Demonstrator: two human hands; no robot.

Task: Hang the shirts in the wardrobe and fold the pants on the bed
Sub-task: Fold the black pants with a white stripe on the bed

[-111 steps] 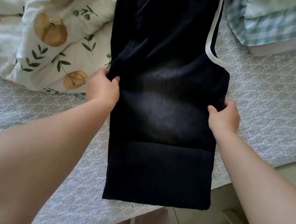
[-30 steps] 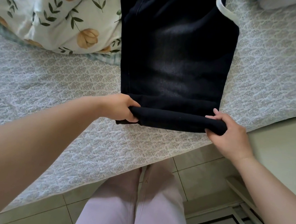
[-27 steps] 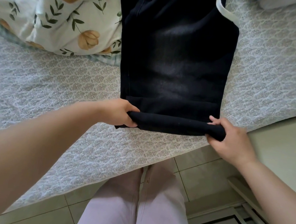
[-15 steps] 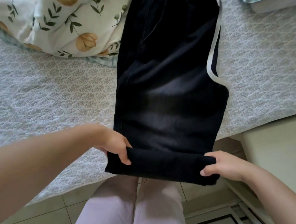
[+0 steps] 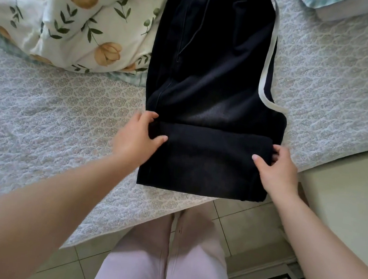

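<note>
Black pants [image 5: 210,72] with a white side stripe lie lengthwise on the grey patterned bed cover [image 5: 52,122], waistband at the far end. Their lower part is folded up over itself into a doubled panel near the bed's front edge. My left hand [image 5: 136,135] grips the left side of that folded panel, thumb on top. My right hand [image 5: 277,165] grips its right side, fingers curled round the edge.
A floral duvet [image 5: 77,15] is bunched at the left, touching the pants. A checked pillow [image 5: 325,3] lies at the top right. The bed's edge runs diagonally below the pants; beyond it are tiled floor [image 5: 248,229] and my legs in pink trousers [image 5: 161,265].
Both hands have carried the folded lower end away from me, up over the pants, so the folded panel now lies wider and flatter on the legs.
</note>
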